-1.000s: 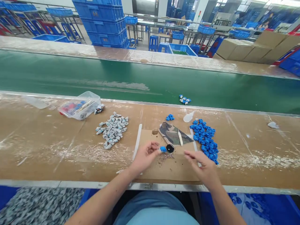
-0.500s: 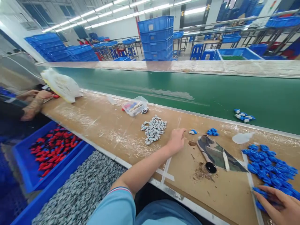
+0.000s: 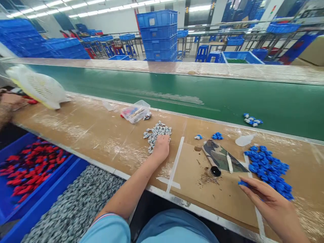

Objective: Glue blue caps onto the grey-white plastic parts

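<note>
1. Left hand (image 3: 161,147): we are resting it palm-down at the centre of the frame, fingers curled over the near edge of the grey parts pile (image 3: 157,132); whether anything is pinched beneath we cannot tell.
2. Right hand (image 3: 268,201): we are holding it at the lower right, fingers loosely extended, fingertips touching the near edge of the blue parts pile (image 3: 269,170); one blue piece seems to be sitting at the fingertips.
3. Handling, grey parts: we are judging them small, light, rigid and prone to scattering; best pinched singly between thumb and forefinger.
4. Handling, blue parts: likewise light, hard plastic; pick from the pile's loose edge.
5. Position: the grey pile is lying just beyond the left hand, the blue pile just beyond the right, with the camouflage cloth (image 3: 221,157) between them on the cardboard bench (image 3: 101,135).
</note>
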Demonstrator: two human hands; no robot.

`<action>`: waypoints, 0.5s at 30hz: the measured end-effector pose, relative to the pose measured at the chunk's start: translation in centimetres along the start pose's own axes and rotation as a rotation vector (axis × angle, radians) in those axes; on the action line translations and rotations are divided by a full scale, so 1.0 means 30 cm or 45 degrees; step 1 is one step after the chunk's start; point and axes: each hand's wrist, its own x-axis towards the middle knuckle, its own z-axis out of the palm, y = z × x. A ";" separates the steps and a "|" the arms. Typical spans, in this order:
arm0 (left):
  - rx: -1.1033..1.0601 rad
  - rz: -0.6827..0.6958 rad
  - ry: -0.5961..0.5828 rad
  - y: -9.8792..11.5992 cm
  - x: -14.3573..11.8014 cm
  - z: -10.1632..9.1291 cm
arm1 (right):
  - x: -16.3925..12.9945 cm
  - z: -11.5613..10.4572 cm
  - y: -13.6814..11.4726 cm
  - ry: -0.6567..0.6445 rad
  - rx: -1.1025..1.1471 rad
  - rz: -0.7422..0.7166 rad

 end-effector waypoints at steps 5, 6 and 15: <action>-0.555 0.088 0.047 0.071 -0.085 -0.015 | 0.010 0.028 -0.068 -0.161 0.063 -0.052; -0.713 0.064 -0.007 0.091 -0.106 -0.010 | 0.017 0.034 -0.084 -0.174 0.075 -0.064; -1.791 -0.540 -0.524 0.273 -0.248 0.099 | 0.068 0.051 -0.155 -0.174 -0.154 -0.432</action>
